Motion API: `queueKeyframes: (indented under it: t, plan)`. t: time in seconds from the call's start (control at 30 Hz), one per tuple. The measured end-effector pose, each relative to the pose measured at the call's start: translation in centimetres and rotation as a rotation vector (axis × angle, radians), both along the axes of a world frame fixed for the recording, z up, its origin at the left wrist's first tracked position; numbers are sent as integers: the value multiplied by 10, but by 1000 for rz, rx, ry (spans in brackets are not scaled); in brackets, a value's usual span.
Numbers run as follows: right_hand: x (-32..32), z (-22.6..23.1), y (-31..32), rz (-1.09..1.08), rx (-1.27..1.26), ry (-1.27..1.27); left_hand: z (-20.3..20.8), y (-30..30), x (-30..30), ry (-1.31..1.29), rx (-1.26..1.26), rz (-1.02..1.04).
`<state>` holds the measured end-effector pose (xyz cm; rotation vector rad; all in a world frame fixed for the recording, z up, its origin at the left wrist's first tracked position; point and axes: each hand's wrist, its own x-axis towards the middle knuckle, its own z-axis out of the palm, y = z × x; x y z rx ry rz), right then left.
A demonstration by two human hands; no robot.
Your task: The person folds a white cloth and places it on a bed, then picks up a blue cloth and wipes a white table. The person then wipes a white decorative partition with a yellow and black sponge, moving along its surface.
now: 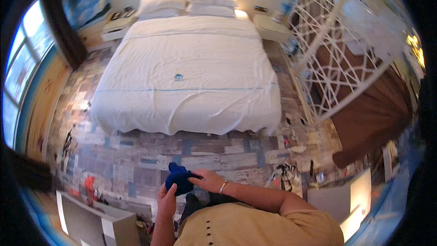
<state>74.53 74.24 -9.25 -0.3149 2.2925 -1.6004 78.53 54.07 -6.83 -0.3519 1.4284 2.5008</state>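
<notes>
A small dark blue piece of cloth (179, 178) is held up in front of my body, bunched, its exact kind not plain. My left hand (167, 198) pinches its lower left side between thumb and fingers. On its right side, my right hand (210, 181) grips the cloth with closed fingers; a light bracelet (222, 187) circles that wrist. Beyond my hands stands a wide bed (191, 64) with a white cover, a thin blue stripe and a small blue emblem on it.
White pillows (163, 2) lie at the bed's head, between two nightstands (272, 28). A white lattice screen (339, 50) and brown cloth (373, 114) are at right. Orange (90, 186) and dark-and-white items (287, 176) lie on the patchwork floor (200, 148). A white cabinet (123, 225) stands lower left.
</notes>
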Motion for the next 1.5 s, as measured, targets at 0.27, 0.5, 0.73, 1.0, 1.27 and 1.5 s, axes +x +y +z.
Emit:
queueKeyframes:
  t: [0.27, 0.5, 0.73, 1.0, 1.27, 1.5]
  plan:
    - [71, 34, 63, -590, 204, 186, -15, 11, -20, -206, -110, -43]
    - [152, 16, 151, -867, 148, 175, -3, 122, 27, 353, -439, -459]
    - [269, 0, 257, -742, 240, 417, 5, 304, 101, 533, -464, -1029]
    - [415, -4, 376, -1360, 202, 208, 54, 510, 208, 1505, -449, -1412]
    - [548, 27, 476, -2205, 280, 237, 21, 652, 217, 1495, -410, -1598]
    - [620, 23, 568, -2634, 75, 498, -8, 802, 193, 1419, -485, -1985]
